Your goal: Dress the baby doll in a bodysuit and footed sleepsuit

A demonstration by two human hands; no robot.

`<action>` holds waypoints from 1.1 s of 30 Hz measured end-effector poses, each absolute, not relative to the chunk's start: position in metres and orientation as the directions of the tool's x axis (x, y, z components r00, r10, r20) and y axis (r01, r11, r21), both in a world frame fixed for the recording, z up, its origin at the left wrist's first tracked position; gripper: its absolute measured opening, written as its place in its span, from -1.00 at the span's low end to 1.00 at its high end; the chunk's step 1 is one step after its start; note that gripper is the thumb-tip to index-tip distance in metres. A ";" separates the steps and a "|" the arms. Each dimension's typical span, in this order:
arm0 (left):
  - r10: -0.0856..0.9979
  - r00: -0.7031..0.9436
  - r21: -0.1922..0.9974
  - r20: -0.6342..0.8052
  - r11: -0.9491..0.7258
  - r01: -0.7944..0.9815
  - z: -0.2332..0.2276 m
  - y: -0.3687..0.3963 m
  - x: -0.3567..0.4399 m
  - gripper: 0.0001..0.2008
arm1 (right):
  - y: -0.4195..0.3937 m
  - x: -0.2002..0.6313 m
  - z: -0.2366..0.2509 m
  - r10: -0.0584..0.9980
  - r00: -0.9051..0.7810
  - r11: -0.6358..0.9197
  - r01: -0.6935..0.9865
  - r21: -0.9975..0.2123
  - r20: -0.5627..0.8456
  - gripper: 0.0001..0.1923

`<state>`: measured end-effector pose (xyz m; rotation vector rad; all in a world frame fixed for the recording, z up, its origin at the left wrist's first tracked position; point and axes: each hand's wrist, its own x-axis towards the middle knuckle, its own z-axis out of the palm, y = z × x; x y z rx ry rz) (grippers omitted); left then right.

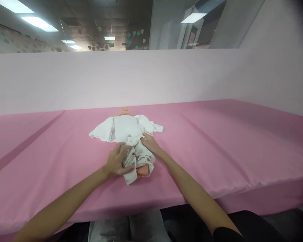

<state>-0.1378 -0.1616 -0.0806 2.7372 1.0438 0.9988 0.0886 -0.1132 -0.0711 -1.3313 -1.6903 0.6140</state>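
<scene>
A baby doll point(124, 111) lies on its back on the pink table point(217, 144), head away from me, dressed in a white garment point(126, 129) with small prints. My left hand point(117, 161) grips the bunched cloth over the doll's near leg. My right hand point(149, 143) rests on the garment at the doll's hip, fingers pressing the fabric. A bare doll foot point(142, 170) sticks out from the cloth between my hands.
A pale pink partition wall point(151, 77) stands behind the table and runs along the right side. The table's front edge point(166, 201) lies close to my body. Ceiling lights and hanging paper hearts show above the wall.
</scene>
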 end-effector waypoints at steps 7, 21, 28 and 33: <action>0.513 0.615 0.115 0.599 -0.815 0.568 -0.086 -0.199 -0.126 -0.14 | -0.114 0.091 -0.069 0.928 -0.051 0.333 0.564 -0.756 0.370 -0.93; 0.285 0.640 0.028 0.714 -0.924 0.380 -0.087 -0.211 -0.119 -0.52 | -0.211 0.086 -0.051 0.995 0.050 0.046 0.570 -0.821 0.091 -0.82; 0.073 0.622 -0.073 0.779 -0.976 0.206 -0.089 -0.212 -0.117 -0.68 | -0.273 0.064 -0.082 0.949 0.083 0.256 0.367 -0.894 0.305 -0.55; -0.097 0.600 -0.241 0.794 -0.956 0.165 -0.087 -0.214 -0.118 -0.77 | -0.282 0.053 -0.095 0.936 0.215 0.189 0.360 -0.913 0.279 -0.59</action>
